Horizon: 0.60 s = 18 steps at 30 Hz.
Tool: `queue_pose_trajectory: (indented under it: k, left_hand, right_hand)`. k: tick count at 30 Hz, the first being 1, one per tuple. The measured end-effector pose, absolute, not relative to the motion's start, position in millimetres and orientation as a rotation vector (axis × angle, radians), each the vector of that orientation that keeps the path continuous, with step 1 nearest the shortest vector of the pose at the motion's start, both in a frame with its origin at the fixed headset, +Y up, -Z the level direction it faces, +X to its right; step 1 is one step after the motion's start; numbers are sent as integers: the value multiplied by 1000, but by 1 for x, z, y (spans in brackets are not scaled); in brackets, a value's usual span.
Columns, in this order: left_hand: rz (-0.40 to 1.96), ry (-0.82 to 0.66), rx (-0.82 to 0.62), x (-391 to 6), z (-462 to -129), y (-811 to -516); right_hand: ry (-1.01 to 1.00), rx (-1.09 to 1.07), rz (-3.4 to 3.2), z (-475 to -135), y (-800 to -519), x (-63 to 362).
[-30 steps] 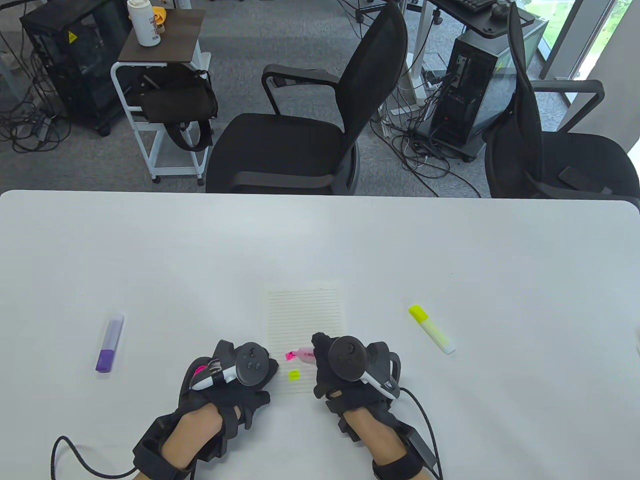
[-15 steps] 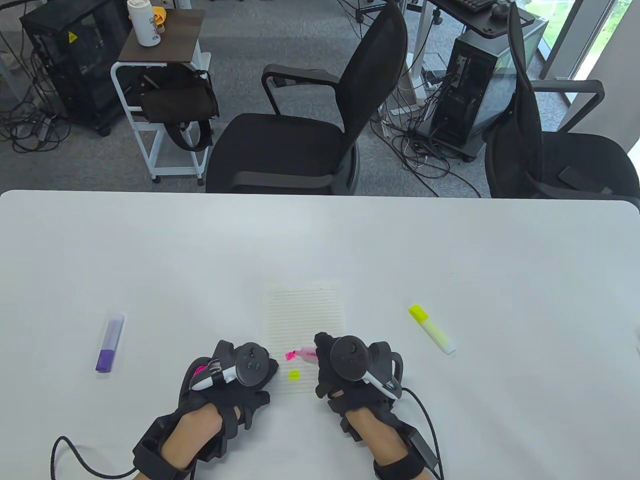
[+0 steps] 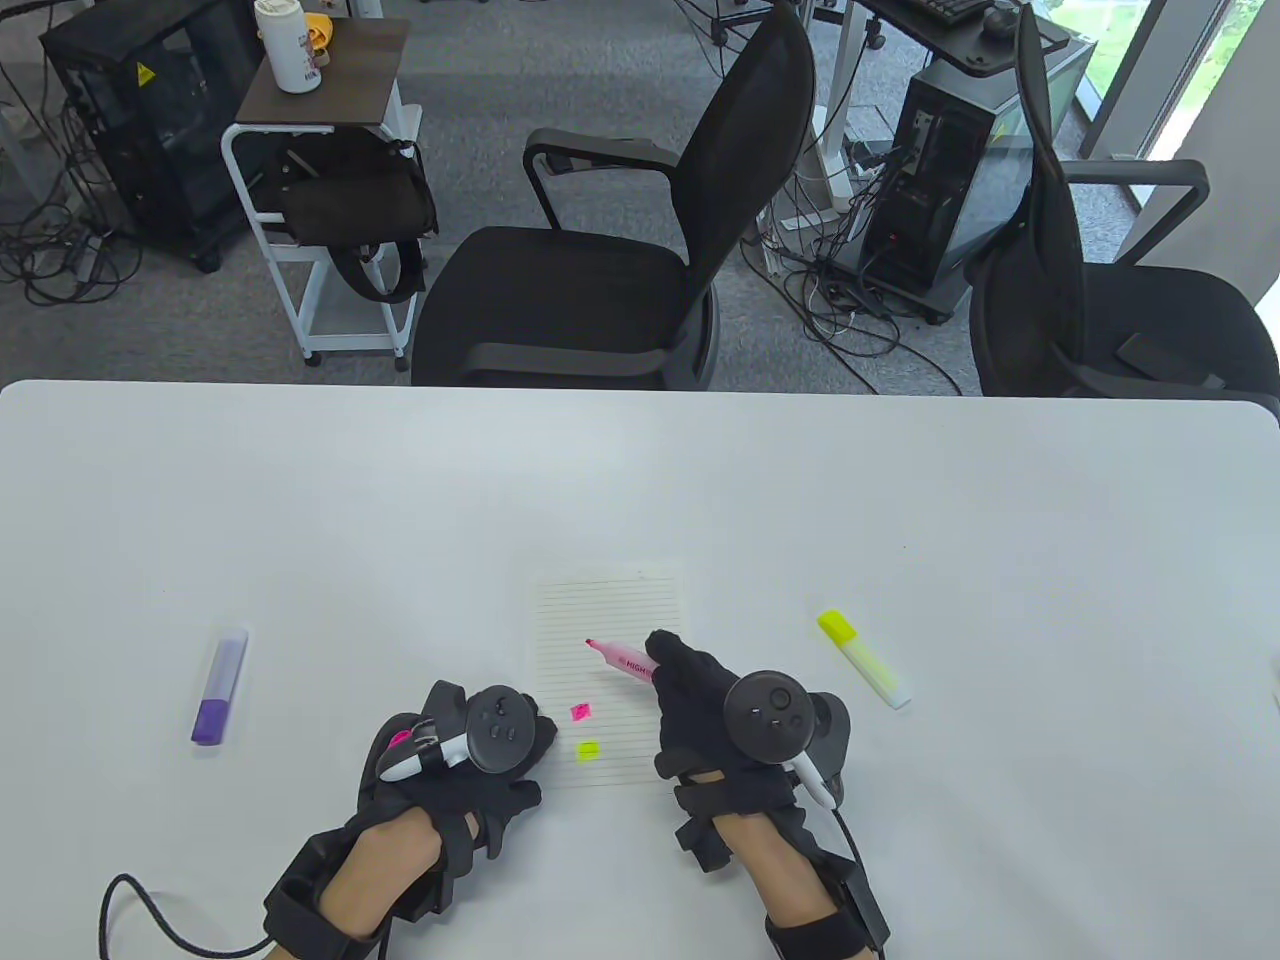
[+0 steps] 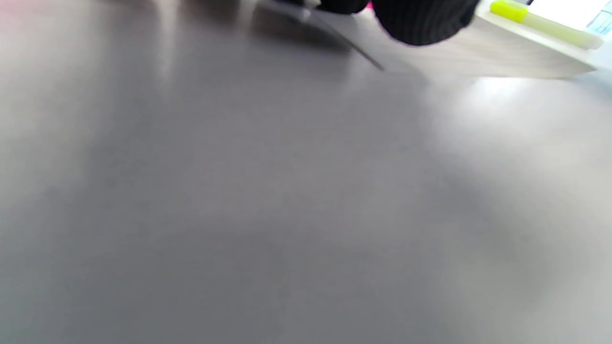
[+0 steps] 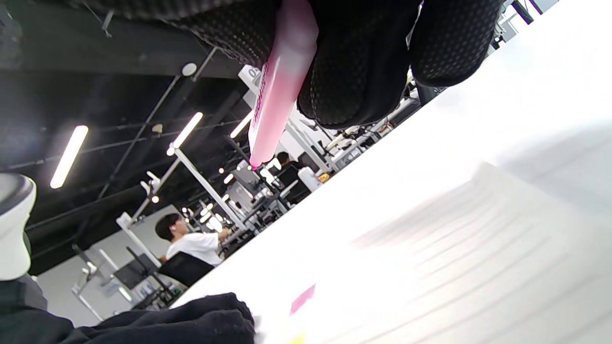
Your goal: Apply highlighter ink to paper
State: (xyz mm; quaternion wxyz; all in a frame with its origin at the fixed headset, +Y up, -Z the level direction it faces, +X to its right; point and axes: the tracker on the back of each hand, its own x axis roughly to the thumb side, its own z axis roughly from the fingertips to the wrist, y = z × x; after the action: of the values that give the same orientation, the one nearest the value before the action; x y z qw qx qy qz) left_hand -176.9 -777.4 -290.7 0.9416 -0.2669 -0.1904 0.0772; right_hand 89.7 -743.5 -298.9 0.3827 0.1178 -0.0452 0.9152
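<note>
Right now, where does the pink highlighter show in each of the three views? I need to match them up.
Table view: pink highlighter low centre, over the lined paper, gripped by the right hand, tip pointing up-left.
Left wrist view: not clearly visible; only a pink sliver at the top edge.
Right wrist view: top centre, between gloved fingers, tip off the paper.
Shared landmark: the lined paper, lower right in the right wrist view.

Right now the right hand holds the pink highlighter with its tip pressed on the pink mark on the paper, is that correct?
Not quite: the right hand holds the pink highlighter, but its tip is away from the pink mark, farther up the paper, as the table view shows.
</note>
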Motion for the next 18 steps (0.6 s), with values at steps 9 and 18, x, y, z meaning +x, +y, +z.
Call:
queue_pose_trajectory:
  k: [9, 18]
  left_hand:
    - [202, -188, -248, -216, -298, -738]
    - [290, 207, -302, -281, -306, -730]
  right_hand:
    - [-89, 349, 2285, -299, -741, 93]
    - [-70, 392, 2306, -299, -741, 90]
